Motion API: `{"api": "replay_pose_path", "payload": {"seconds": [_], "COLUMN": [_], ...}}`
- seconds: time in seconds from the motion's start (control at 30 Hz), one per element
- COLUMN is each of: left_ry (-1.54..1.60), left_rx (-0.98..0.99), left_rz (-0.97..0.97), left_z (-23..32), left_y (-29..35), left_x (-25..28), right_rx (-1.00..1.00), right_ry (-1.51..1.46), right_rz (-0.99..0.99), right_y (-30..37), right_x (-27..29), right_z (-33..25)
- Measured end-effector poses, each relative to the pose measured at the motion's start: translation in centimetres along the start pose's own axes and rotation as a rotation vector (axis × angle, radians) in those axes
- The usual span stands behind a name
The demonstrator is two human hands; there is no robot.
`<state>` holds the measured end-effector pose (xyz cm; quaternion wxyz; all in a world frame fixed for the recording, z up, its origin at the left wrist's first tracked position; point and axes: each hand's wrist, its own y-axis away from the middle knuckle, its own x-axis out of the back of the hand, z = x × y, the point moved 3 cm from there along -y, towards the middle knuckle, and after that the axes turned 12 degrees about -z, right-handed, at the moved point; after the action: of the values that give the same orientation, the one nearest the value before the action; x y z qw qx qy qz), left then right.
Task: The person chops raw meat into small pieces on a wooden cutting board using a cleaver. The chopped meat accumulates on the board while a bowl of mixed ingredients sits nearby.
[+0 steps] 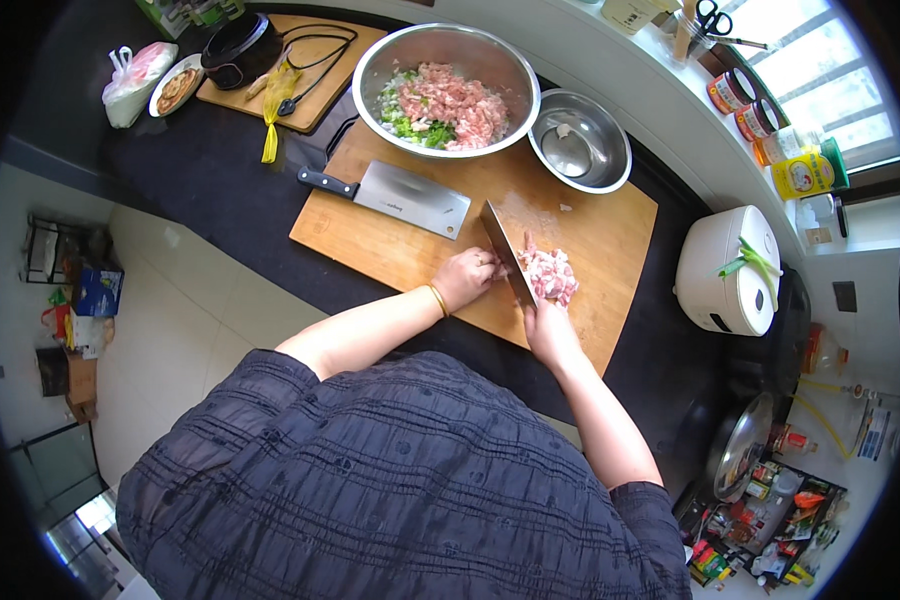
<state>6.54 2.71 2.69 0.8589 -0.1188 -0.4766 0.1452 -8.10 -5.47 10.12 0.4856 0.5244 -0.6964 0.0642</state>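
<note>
My right hand (550, 332) grips a cleaver (506, 250), its blade upright on the wooden cutting board (590, 245). Just right of the blade lies a small heap of chopped pink-and-white raw meat (550, 276). On the blade's left side, my left hand (463, 278), with a gold bangle at its wrist, has its fingers curled down on a piece of meat, mostly hidden beneath them. A second cleaver (410, 200) with a black handle lies flat on the board, beyond my left hand.
At the board's far edge stands a large steel bowl (526, 75) of minced meat and chopped greens. A smaller steel bowl (610, 150) is beside it. A white rice cooker (725, 270) with green onion on top stands right; a black pot (242, 55) sits far left.
</note>
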Motion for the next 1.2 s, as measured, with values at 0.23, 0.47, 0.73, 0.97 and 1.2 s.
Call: {"api": "replay_pose_path", "payload": {"seconds": [0.23, 0.47, 0.73, 0.97, 1.2], "left_ry": [-0.035, -0.04, 0.028, 0.112, -0.001], "left_rx": [0.008, 0.009, -0.044, 0.045, 0.01], "left_rz": [-0.033, -0.018, -0.09, 0.076, -0.004], "left_z": [0.0, 0.2, 1.0, 2.3, 2.1], "left_y": [-0.1, 0.4, 1.0, 1.8, 1.6], "left_x": [0.2, -0.1, 0.2, 1.5, 1.1], "right_rx": [-0.021, -0.111, 0.116, 0.004, -0.041], "right_ry": [0.083, 0.041, 0.078, 0.023, 0.071], "right_rz": [0.053, -0.012, 0.293, 0.1, -0.015], "right_y": [-4.1, 2.9, -2.9, 3.7, 5.5], "right_x": [-1.2, -2.3, -1.1, 1.5, -0.1], "right_z": [-0.8, 2.2, 0.5, -0.4, 0.5]}}
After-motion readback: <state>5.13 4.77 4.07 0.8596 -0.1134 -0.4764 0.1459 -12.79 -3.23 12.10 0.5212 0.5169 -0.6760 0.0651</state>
